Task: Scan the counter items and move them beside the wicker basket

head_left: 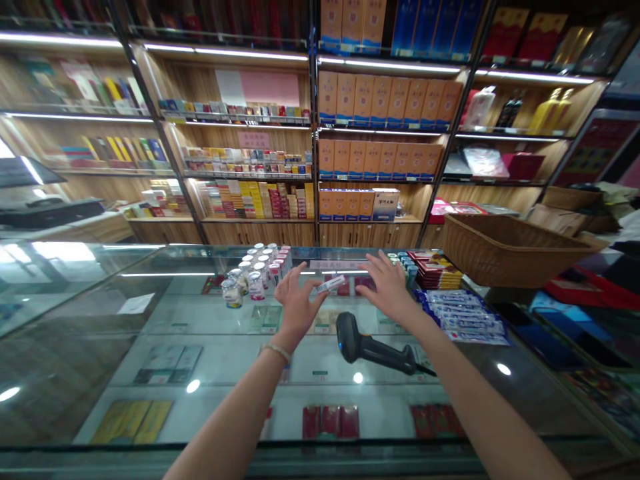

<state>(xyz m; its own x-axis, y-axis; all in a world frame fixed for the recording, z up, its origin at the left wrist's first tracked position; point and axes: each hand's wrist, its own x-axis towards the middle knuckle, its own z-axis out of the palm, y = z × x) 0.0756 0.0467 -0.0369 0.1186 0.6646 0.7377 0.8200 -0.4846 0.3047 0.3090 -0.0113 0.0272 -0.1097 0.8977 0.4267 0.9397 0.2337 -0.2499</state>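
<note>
While I am looking on, the left hand (297,300) is pinching one end of a small white box (331,284) between its thumb and finger. The box is pointing toward the right hand (387,283), which is holding its fingers spread apart near it. Both hands are reaching over a glass counter (225,363). On the near side of the box, a black scanner (373,348) is lying. Little bottles (256,285) are standing in rows by the left hand, and blue-and-white packs (463,313) are lying beside the right arm.
</note>
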